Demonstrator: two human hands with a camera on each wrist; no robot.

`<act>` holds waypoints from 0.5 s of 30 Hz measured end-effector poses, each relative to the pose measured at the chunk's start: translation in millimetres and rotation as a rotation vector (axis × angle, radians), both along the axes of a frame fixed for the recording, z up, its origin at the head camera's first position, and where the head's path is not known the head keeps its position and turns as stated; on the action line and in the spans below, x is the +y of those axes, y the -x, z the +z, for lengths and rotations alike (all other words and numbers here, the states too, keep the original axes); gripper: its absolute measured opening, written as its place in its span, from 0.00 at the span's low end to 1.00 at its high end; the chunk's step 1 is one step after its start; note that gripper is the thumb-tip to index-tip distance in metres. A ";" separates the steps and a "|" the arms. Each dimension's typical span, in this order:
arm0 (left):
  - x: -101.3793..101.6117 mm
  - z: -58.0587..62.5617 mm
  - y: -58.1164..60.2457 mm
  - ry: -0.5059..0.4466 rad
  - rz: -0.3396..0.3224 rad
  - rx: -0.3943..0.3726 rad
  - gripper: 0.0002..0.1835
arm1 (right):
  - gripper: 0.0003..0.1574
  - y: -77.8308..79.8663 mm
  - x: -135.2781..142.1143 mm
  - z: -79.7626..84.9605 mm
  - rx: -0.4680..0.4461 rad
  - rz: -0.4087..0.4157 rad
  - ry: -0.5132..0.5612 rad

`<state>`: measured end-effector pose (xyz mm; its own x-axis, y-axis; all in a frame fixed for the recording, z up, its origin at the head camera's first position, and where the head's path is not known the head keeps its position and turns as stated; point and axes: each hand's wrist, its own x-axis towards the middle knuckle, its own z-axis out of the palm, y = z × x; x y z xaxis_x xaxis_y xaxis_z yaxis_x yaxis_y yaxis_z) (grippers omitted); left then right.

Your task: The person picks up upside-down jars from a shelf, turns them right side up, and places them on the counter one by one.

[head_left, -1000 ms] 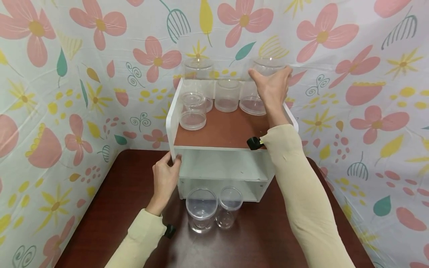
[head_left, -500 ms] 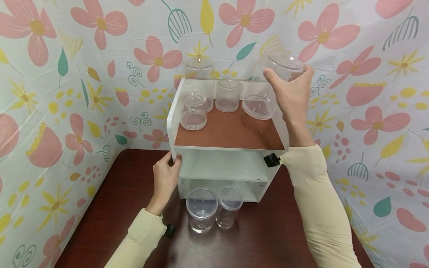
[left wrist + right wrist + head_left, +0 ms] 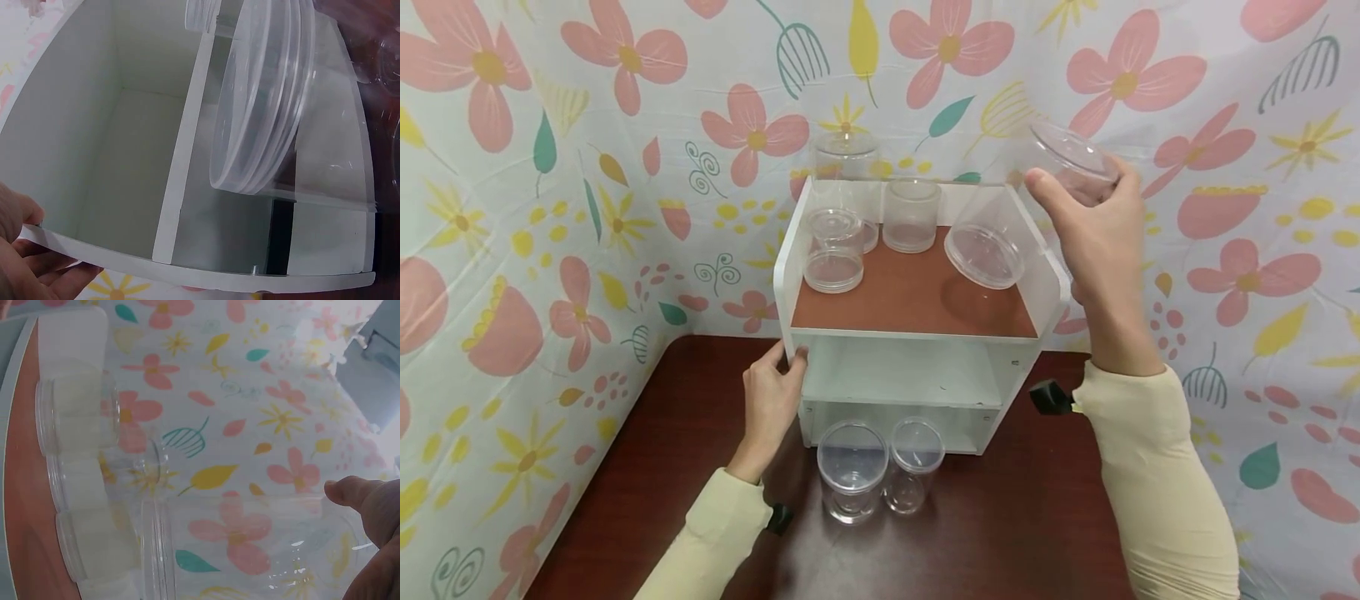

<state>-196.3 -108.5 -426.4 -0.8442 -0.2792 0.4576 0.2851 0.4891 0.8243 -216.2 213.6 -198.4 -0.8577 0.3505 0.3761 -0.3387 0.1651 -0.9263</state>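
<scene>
My right hand [image 3: 1101, 237] grips a large clear plastic jar [image 3: 985, 254] by its upper end. The jar tilts, its ringed, lid-like end pointing down and left over the brown top of a white shelf unit [image 3: 906, 333]; a shadow lies below it. In the right wrist view the jar [image 3: 250, 544] runs sideways from the thumb. At the unit's left side, my left hand [image 3: 771, 400] holds the edge of the side panel, thumb in front. The left wrist view shows these fingers around the white board [image 3: 119, 253].
On the brown top stand a small clear jar [image 3: 833, 262], a tall jar [image 3: 846, 154] behind it and a medium jar [image 3: 912, 217]. Two lidded clear jars [image 3: 852, 462] stand on the dark red table [image 3: 1000, 533] before the unit. Floral cloth [image 3: 647, 208] hangs behind.
My right hand has lifted the large jar from the back right of the top, bringing it right and toward me while tilting it. The left hand stays on the panel.
</scene>
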 end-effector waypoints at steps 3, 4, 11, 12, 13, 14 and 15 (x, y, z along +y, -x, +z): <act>-0.4 0.7 0.2 -0.002 -0.004 0.000 0.07 | 0.57 -8.8 3.8 0.8 -0.029 0.023 0.008; -0.5 0.7 0.4 -0.002 -0.006 0.001 0.07 | 0.58 -11.7 5.1 1.0 -0.044 0.028 0.012; -1.4 0.3 0.7 -0.007 -0.018 0.010 0.07 | 0.57 -28.9 16.2 -2.5 -0.076 0.044 0.030; -1.7 0.3 0.7 -0.008 -0.019 0.010 0.06 | 0.56 -31.1 17.8 -3.7 -0.072 0.050 0.036; -2.0 0.2 0.8 -0.008 -0.018 0.009 0.06 | 0.56 -33.7 19.6 -5.0 -0.075 0.060 0.039; -2.3 0.3 0.7 -0.008 -0.018 0.009 0.06 | 0.56 -36.1 21.3 -6.2 -0.077 0.065 0.035; -2.6 0.5 0.5 -0.008 -0.019 0.009 0.06 | 0.54 -38.0 22.7 -7.6 -0.076 0.069 0.033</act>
<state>-196.8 -111.1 -425.9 -0.8453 -0.2666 0.4630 0.3019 0.4766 0.8256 -178.1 236.3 -206.0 -0.9057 0.3009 0.2986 -0.2770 0.1131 -0.9542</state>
